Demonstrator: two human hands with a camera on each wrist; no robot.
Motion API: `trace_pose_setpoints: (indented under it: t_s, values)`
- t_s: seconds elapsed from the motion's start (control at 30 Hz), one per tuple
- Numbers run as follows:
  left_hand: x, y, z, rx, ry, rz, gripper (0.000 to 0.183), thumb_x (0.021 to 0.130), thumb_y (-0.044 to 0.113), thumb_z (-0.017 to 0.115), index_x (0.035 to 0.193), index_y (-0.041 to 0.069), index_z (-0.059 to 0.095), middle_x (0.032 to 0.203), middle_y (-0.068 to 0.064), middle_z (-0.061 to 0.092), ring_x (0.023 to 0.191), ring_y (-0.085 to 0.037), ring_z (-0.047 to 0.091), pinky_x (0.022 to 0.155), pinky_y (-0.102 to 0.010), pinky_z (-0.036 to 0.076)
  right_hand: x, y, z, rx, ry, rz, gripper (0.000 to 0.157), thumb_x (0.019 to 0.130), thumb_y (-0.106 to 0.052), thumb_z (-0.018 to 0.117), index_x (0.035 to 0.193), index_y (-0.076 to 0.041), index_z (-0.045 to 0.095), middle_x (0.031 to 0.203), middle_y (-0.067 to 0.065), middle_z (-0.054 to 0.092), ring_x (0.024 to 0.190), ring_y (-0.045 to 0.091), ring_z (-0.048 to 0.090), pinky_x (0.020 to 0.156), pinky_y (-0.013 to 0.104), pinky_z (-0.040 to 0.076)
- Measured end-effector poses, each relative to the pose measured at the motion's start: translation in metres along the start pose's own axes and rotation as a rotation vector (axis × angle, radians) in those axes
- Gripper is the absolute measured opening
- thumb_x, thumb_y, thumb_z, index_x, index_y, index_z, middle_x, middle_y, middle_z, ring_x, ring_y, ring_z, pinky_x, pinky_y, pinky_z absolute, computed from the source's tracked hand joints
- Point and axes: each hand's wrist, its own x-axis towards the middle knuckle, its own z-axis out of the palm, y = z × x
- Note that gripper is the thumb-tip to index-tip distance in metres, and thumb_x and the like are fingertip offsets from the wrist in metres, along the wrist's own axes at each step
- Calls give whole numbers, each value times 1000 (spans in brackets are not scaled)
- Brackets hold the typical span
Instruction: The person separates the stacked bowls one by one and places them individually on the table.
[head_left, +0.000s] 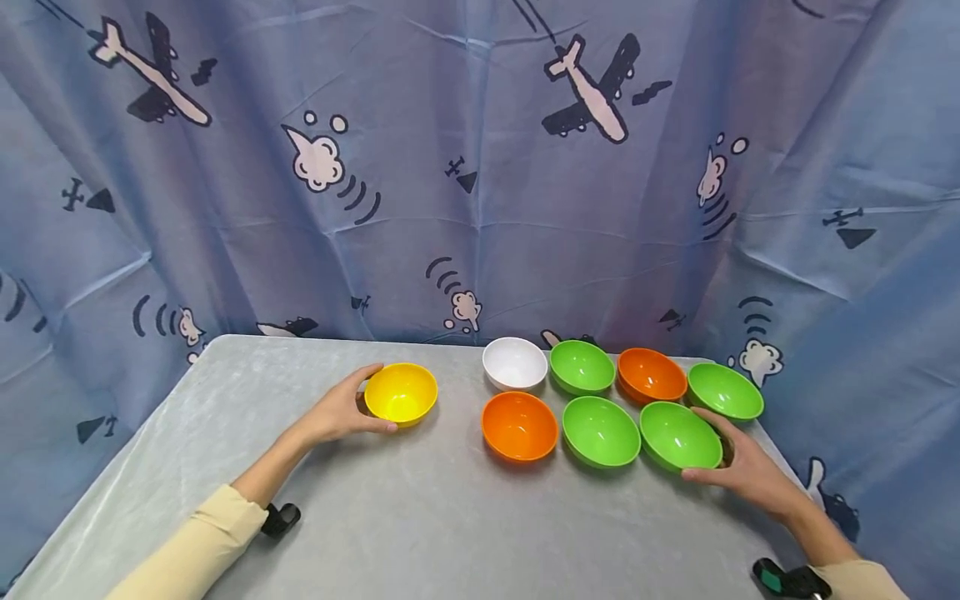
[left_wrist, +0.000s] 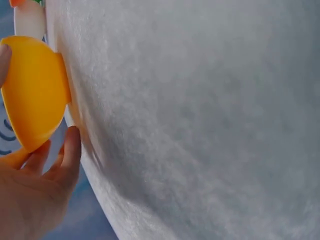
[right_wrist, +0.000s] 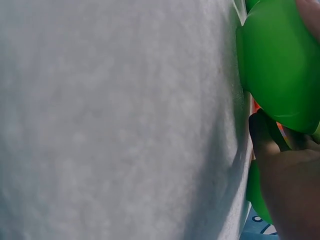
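Observation:
On the left part of the table my left hand [head_left: 347,410] holds a yellow bowl [head_left: 402,393] by its left side, thumb at the near rim and a finger at the far rim. In the left wrist view the yellow bowl [left_wrist: 35,90] is seen side-on, its foot close to the tabletop. At the right end of the front row, my right hand [head_left: 750,467] grips a green bowl [head_left: 678,435] from its right side. The right wrist view shows that green bowl [right_wrist: 282,65] between thumb and fingers, its foot at the table surface.
Left of the gripped green bowl stand another green bowl [head_left: 600,431] and an orange bowl [head_left: 520,427]. Behind them a white bowl [head_left: 514,364], a green bowl [head_left: 582,367], an orange bowl [head_left: 651,375] and a green bowl [head_left: 725,391] form a back row. A patterned curtain [head_left: 405,167] hangs behind the table.

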Motion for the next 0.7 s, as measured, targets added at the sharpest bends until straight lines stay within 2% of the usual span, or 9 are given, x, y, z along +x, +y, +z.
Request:
trace_pose_setpoints:
  t_s: [0.13, 0.3, 0.43, 0.7]
  values:
    - [4, 4, 4, 19, 29, -9, 104, 62, 39, 87, 143, 4, 33, 139, -15, 40, 103, -31, 55, 85, -42, 47, -3, 1, -1, 14, 3, 2, 93, 77, -21, 78, 149, -9, 19, 147, 19, 21, 127, 44, 24, 89, 66, 32]
    - [8, 5, 4, 3, 49, -13, 104, 59, 36, 89, 142, 4, 35, 133, -16, 45, 90, -25, 59, 74, -35, 50, -2, 1, 0, 21, 1, 10, 94, 77, -21, 79, 149, -9, 19, 147, 19, 21, 127, 46, 23, 90, 68, 30]
    - [13, 5, 4, -2, 60, -22, 104, 58, 37, 89, 142, 7, 36, 135, -14, 44, 91, -25, 60, 74, -34, 51, -1, 1, 1, 33, -4, 11, 94, 77, -21, 79, 148, -7, 18, 147, 20, 22, 127, 45, 23, 91, 68, 28]
    - [33, 8, 10, -67, 39, -28, 104, 59, 35, 89, 143, 11, 34, 141, -10, 38, 101, -28, 58, 81, -37, 51, 0, -1, -1, 37, -4, 22, 96, 77, -20, 79, 148, -6, 17, 147, 21, 20, 128, 46, 21, 92, 70, 24]
